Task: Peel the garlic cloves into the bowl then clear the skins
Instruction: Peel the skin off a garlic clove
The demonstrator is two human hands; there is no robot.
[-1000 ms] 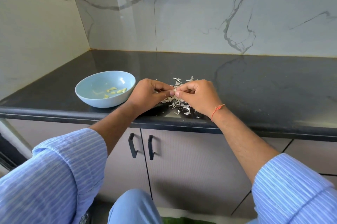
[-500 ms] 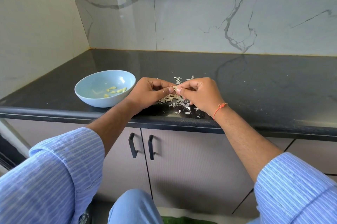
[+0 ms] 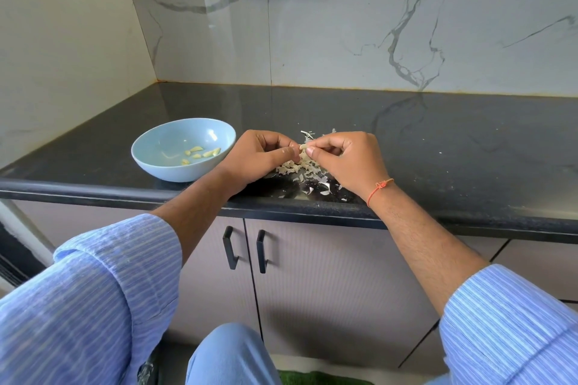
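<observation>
Fingertips (image 3: 310,151) of both the left hand (image 3: 261,159) and right hand (image 3: 350,162) are pinching a small pale garlic clove (image 3: 302,147) above the papery white skins (image 3: 308,171) lying on the black stone counter (image 3: 438,140); the round light-blue bowl (image 3: 156,146) holding peeled yellowish cloves (image 3: 201,153) is sitting just left.

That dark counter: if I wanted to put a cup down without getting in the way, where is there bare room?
The counter is bare right of the right hand, out to the frame's edge, and along the marble wall behind. A smaller patch lies behind the blue bowl, toward the corner. It is crowded in the middle front: both hands meet over the garlic skins, the left hand close beside the bowl.
</observation>
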